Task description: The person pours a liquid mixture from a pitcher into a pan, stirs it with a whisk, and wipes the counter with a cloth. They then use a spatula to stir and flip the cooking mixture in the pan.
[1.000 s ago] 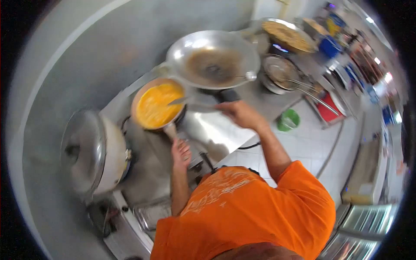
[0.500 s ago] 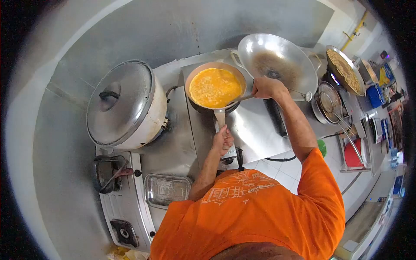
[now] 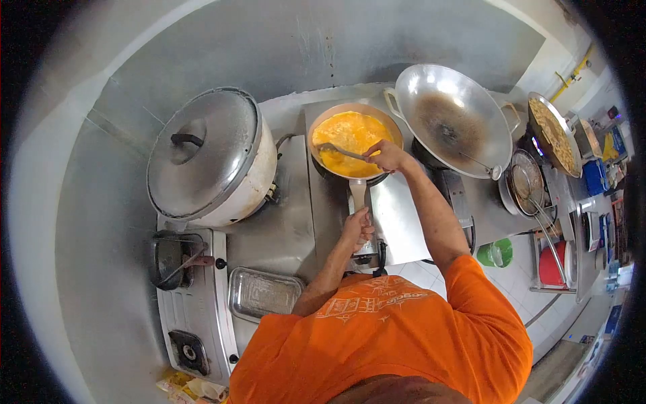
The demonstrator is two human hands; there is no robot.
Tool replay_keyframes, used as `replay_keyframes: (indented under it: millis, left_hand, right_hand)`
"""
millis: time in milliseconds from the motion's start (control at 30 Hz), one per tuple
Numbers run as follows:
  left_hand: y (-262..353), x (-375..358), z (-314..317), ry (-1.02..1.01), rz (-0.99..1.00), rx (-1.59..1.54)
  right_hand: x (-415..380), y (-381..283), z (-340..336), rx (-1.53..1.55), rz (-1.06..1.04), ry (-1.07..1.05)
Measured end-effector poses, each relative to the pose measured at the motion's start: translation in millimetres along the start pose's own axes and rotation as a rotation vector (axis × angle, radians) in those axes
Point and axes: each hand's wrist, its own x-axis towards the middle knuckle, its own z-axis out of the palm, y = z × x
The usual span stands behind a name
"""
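A frying pan (image 3: 358, 182) with a pale handle holds a yellow-orange, egg-like mixture (image 3: 356, 132) spread over its bottom. My left hand (image 3: 357, 227) is wrapped round the pan's handle, at the side nearest my body. Above the pan's right side, my right hand (image 3: 388, 157) grips a grey spatula (image 3: 342, 151), whose head lies in the mixture at the left part of the pan. The pan stands on a burner, which it mostly hides.
A large lidded pot (image 3: 205, 156) stands left. Right of the pan are a big wok (image 3: 449, 121), strainers (image 3: 527, 180) and a wok of food (image 3: 553, 135). A glass dish (image 3: 266, 294) and a small stove (image 3: 195, 323) are at lower left.
My right hand has moved left over the pan, and the spatula head has swung from the pan's near right rim to the mixture's left part. The view has shifted slightly.
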Motion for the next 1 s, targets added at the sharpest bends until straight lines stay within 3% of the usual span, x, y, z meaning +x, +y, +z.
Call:
replay_keyframes:
  millis: [100, 200, 533, 667, 1000]
  left_hand:
    - [0.0, -1.7, 1.1, -0.033, 0.005, -0.024]
    - [-1.3, -2.8, 1.8, -0.027, 0.025, -0.014]
    - [3.6, -6.8, 5.6, 0.016, 0.003, 0.008]
    - [7.9, -5.9, -5.5, 0.009, 0.028, 0.033]
    - [7.6, -0.5, -18.5, -0.120, -0.039, -0.033]
  right_hand:
    - [26.0, 19.5, 24.2, -0.233, -0.279, 0.311]
    - [28.7, 8.2, 28.5, -0.248, -0.109, 0.287]
    - [13.2, 14.6, -14.3, -0.289, -0.181, 0.504]
    - [29.9, 18.5, -22.1, -0.401, -0.100, 0.472]
    - [14.2, 7.7, 35.0, -0.504, -0.060, 0.350]
